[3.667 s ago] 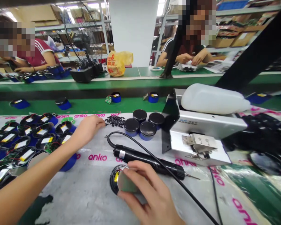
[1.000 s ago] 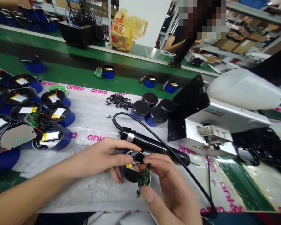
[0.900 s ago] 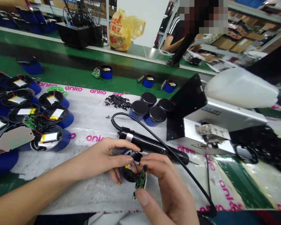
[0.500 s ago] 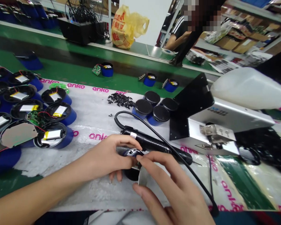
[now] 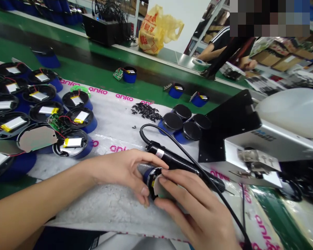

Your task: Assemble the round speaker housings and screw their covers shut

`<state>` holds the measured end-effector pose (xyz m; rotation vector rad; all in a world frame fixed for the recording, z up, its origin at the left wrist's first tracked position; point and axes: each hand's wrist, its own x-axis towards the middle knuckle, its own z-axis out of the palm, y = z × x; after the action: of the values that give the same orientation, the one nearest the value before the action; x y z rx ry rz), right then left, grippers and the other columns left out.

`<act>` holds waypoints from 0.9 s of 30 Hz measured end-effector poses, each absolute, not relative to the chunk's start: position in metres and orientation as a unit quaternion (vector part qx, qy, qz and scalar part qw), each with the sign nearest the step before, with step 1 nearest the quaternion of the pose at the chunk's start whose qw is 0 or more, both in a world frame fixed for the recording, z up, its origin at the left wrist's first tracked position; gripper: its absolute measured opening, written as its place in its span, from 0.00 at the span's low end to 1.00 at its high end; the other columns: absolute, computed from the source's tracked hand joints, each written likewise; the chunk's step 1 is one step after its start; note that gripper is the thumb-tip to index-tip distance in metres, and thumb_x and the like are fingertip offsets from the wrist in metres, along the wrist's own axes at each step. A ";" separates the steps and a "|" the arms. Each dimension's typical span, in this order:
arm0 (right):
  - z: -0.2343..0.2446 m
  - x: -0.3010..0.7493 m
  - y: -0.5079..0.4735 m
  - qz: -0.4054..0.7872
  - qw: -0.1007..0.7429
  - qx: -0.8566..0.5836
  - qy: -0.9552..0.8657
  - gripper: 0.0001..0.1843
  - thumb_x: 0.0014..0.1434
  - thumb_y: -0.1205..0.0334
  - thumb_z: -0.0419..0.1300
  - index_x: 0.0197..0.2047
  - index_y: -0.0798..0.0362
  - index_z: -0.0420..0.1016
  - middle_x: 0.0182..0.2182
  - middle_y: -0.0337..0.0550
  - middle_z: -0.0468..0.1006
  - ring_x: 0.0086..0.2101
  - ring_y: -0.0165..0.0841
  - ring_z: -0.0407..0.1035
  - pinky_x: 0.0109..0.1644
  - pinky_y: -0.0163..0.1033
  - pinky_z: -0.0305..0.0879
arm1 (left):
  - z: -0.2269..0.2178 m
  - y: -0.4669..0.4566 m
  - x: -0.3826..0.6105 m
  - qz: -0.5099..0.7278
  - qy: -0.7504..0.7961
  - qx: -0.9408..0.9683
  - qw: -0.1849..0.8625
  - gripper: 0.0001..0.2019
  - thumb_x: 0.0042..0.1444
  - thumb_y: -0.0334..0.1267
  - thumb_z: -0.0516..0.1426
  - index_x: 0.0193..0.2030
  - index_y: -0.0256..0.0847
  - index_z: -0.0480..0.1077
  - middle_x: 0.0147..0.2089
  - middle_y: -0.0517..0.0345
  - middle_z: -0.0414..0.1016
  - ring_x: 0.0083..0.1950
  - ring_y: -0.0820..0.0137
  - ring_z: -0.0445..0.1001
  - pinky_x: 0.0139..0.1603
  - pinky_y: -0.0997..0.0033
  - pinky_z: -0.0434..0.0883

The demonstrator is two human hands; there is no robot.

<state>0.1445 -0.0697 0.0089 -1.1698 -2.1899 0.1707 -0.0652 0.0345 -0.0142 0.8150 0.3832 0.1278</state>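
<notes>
My left hand (image 5: 125,170) is curved around the side of a small blue round housing (image 5: 147,176), thumb at its near edge. The housing is tilted, its black-rimmed opening facing my right hand (image 5: 198,199). With its fingertips, my right hand grips a pale round circuit board (image 5: 162,189) at that opening, partly covering it. A bit of yellow shows inside the housing; the rest of the interior is hidden. Just behind both hands lies a black electric screwdriver (image 5: 179,161), its bit pointing right.
Several open blue housings with white batteries (image 5: 74,142) crowd the left. A pile of black screws (image 5: 146,111) and several closed housings (image 5: 172,122) lie beyond the screwdriver. A metal screw feeder (image 5: 266,139) stands right. A person's arm (image 5: 215,52) shows across the bench.
The housing has turned so its opening faces my right hand, and the board now lies over part of that opening. My left fingers have shifted around the housing. The view has swung left.
</notes>
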 end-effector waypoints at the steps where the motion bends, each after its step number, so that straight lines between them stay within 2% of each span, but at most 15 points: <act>1: 0.010 0.144 -0.068 0.068 0.317 -0.437 -0.839 0.12 0.63 0.65 0.66 0.50 0.58 0.77 0.46 0.45 0.80 0.50 0.31 0.72 0.59 0.31 0.71 | -0.014 0.035 -0.066 0.059 0.185 0.393 0.899 0.31 0.50 0.24 0.69 0.61 0.43 0.70 0.33 0.62 0.82 0.32 0.72 0.84 0.40 0.72 0.82; 5: 0.012 0.145 -0.062 0.070 0.299 -0.415 -0.857 0.13 0.62 0.65 0.65 0.50 0.58 0.78 0.46 0.45 0.82 0.50 0.32 0.73 0.59 0.33 0.73 | -0.013 0.035 -0.066 0.050 0.194 0.396 0.896 0.32 0.50 0.26 0.70 0.62 0.43 0.70 0.31 0.62 0.83 0.31 0.71 0.84 0.39 0.73 0.82; 9: 0.013 0.147 -0.058 0.077 0.287 -0.405 -0.865 0.12 0.65 0.63 0.63 0.49 0.57 0.80 0.45 0.46 0.83 0.49 0.34 0.73 0.52 0.35 0.79 | -0.013 0.035 -0.063 0.063 0.197 0.377 0.903 0.29 0.51 0.26 0.69 0.60 0.43 0.72 0.32 0.61 0.83 0.30 0.71 0.84 0.37 0.74 0.82; 13: 0.016 0.142 -0.060 0.052 0.294 -0.415 -0.860 0.10 0.66 0.60 0.61 0.47 0.55 0.80 0.44 0.47 0.83 0.47 0.37 0.71 0.48 0.40 0.80 | -0.016 0.034 -0.062 0.082 0.185 0.380 0.903 0.26 0.53 0.26 0.68 0.58 0.44 0.75 0.35 0.61 0.83 0.31 0.72 0.84 0.37 0.74 0.82; 16: 0.019 0.140 -0.067 0.052 0.262 -0.454 -0.850 0.12 0.66 0.65 0.60 0.52 0.56 0.78 0.49 0.53 0.77 0.48 0.41 0.66 0.47 0.46 0.78 | -0.015 0.034 -0.062 0.081 0.191 0.395 0.895 0.26 0.54 0.27 0.68 0.60 0.45 0.74 0.37 0.59 0.83 0.33 0.71 0.84 0.37 0.73 0.82; 20: 0.022 0.141 -0.074 0.112 0.238 -0.478 -0.838 0.20 0.65 0.73 0.57 0.59 0.56 0.73 0.50 0.53 0.71 0.49 0.37 0.64 0.47 0.41 0.75 | -0.010 0.031 -0.062 0.080 0.233 0.416 0.875 0.25 0.55 0.31 0.68 0.61 0.43 0.73 0.36 0.57 0.84 0.31 0.69 0.85 0.35 0.74 0.82; 24: 0.023 0.142 -0.073 0.158 0.255 -0.503 -0.810 0.17 0.65 0.70 0.58 0.57 0.51 0.72 0.48 0.46 0.71 0.48 0.33 0.66 0.51 0.38 0.73 | -0.006 0.026 -0.061 0.101 0.264 0.434 0.855 0.25 0.56 0.33 0.67 0.61 0.43 0.73 0.33 0.59 0.84 0.28 0.70 0.84 0.32 0.75 0.82; 27: 0.025 0.142 -0.073 0.166 0.239 -0.521 -0.803 0.17 0.65 0.69 0.58 0.57 0.51 0.71 0.47 0.46 0.72 0.47 0.33 0.68 0.51 0.38 0.74 | -0.007 0.023 -0.061 0.098 0.283 0.456 0.838 0.25 0.58 0.37 0.66 0.63 0.44 0.72 0.33 0.58 0.84 0.28 0.70 0.84 0.32 0.75 0.81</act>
<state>0.1420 -0.0730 0.0245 -1.4258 -2.1991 0.4542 -0.0608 0.0227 -0.0067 0.9646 0.5982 0.2068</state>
